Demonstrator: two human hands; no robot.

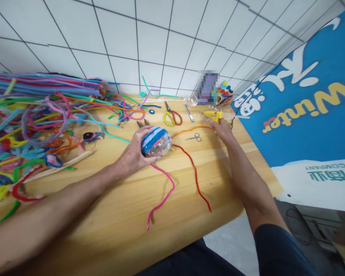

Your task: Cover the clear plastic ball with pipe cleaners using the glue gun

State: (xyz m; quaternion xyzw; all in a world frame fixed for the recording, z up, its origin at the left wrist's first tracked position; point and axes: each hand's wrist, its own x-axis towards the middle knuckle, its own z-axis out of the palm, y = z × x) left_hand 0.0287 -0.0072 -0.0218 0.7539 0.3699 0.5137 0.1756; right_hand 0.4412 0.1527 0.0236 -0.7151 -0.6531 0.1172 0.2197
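My left hand (133, 151) is wrapped round a clear plastic ball (158, 142) whose upper side is covered with blue and white pipe cleaners. Colourful bits show through its clear part. From the ball trail a pink pipe cleaner (172, 184), a red pipe cleaner (194, 168) and an orange pipe cleaner (192, 129). At the right, my right hand (222, 130) is closed on a yellow hot glue gun (213, 115), its nozzle pointing left. Small metal scissors (197, 137) lie between the two hands. Dark pliers tips (143, 122) stick out behind the ball.
A heap of pipe cleaners (31, 122) covers the left of the wooden table (109, 222). Red-and-yellow scissors (172, 115), a pen (189, 112) and a clear ball (190, 99) lie near the tiled wall (155, 30). A blue banner (313, 103) borders the right side.
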